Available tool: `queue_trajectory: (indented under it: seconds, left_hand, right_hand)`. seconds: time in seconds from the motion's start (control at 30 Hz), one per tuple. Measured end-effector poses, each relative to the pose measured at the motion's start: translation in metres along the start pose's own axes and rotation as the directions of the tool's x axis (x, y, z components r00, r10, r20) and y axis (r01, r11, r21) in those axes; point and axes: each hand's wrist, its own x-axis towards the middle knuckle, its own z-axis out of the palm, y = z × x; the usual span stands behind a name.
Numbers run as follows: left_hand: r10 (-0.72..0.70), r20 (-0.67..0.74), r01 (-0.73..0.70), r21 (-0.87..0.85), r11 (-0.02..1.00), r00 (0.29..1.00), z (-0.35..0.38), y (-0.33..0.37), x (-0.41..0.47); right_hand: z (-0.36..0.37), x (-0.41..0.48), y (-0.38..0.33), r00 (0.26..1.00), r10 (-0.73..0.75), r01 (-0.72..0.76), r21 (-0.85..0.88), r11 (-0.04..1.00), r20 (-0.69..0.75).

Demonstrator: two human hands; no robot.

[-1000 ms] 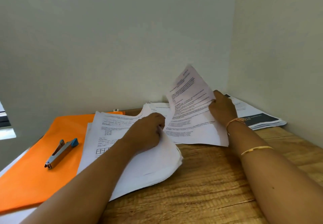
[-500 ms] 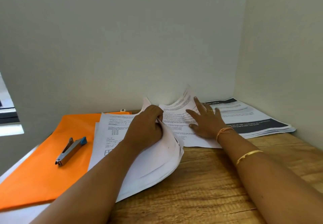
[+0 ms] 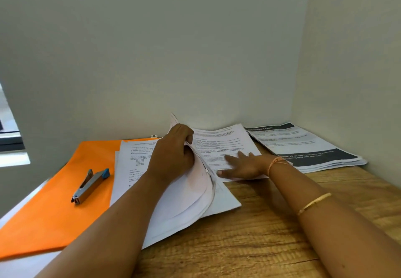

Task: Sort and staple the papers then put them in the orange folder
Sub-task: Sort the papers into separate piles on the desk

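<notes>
Wood-grain desk (image 3: 249, 245) in a pale-walled corner carries a job that looks to be mid-sorting. An unsorted stack (image 3: 138, 169) overlaps the right edge of the orange folder (image 3: 54, 212). The left hand (image 3: 173, 154) has its fingers curled round the lifted edges of several sheets. Right of the folder, past that stack, the right hand (image 3: 240, 165) rests with fingers straight and apart on a text pile (image 3: 221, 138). Farther right lies a dark-banded pile (image 3: 303, 147). On the folder sits the stapler (image 3: 90, 185), untouched. No staple shows, though the corners are too small to be sure. Stapling and filing appear to be left.
</notes>
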Motion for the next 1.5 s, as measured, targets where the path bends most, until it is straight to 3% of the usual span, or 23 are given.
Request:
queue_trajectory:
  seconds: [0.17, 0.27, 0.37, 0.47, 0.57, 0.67, 0.73, 0.87, 0.97, 1.13, 1.5]
  left_hand:
    - [-0.021, 0.063, 0.022, -0.011, 1.000, 0.998, 0.001, 0.004, 0.001]
    - [-0.059, 0.274, 0.067, -0.019, 0.998, 0.960, 0.006, 0.007, 0.000]
    - [-0.143, 0.529, 0.117, 0.083, 0.990, 0.836, 0.011, 0.012, -0.002]
    - [-0.218, 0.571, 0.162, 0.148, 0.976, 0.792, 0.011, 0.013, 0.003]
    - [-0.320, 0.510, 0.223, 0.243, 0.944, 0.799, -0.002, 0.009, 0.015]
    - [-0.490, 0.346, 0.381, 0.337, 0.861, 0.800, -0.030, 0.000, 0.026]
    - [-0.604, 0.270, 0.467, 0.432, 0.772, 0.749, -0.047, -0.012, 0.023]
    - [-0.729, 0.267, 0.527, 0.543, 0.654, 0.631, -0.065, -0.028, 0.001]
    - [-0.736, 0.300, 0.529, 0.538, 0.656, 0.608, -0.064, -0.030, -0.004]
    - [-0.760, 0.213, 0.609, 0.485, 0.628, 0.614, -0.065, -0.026, -0.004]
    - [-0.689, -0.040, 0.682, 0.188, 0.706, 0.724, -0.073, -0.023, -0.007]
  right_hand:
    - [-0.001, 0.001, 0.016, 0.995, -0.091, 0.094, 0.109, 0.990, -0.026]
    - [-0.002, 0.002, 0.013, 0.989, -0.102, 0.109, 0.056, 0.992, -0.108]
    - [-0.003, -0.001, 0.002, 0.948, -0.151, 0.167, 0.032, 0.986, -0.280]
    - [-0.006, -0.005, -0.015, 0.829, -0.172, 0.289, 0.144, 0.946, -0.532]
    - [-0.006, -0.014, -0.038, 0.789, -0.189, 0.404, 0.263, 0.876, -0.584]
    - [0.003, -0.020, -0.052, 0.895, -0.296, 0.362, 0.155, 0.919, -0.334]
    - [0.010, -0.018, -0.054, 0.937, -0.293, 0.302, 0.016, 0.953, -0.190]
    - [0.013, -0.013, -0.056, 0.966, -0.243, 0.239, -0.048, 0.970, -0.094]
    - [0.014, -0.014, -0.057, 0.974, -0.217, 0.212, -0.070, 0.975, -0.071]
    - [0.016, -0.014, -0.057, 0.975, -0.209, 0.200, -0.104, 0.974, -0.082]
    - [0.017, -0.017, -0.060, 0.945, -0.237, 0.231, -0.053, 0.972, -0.227]
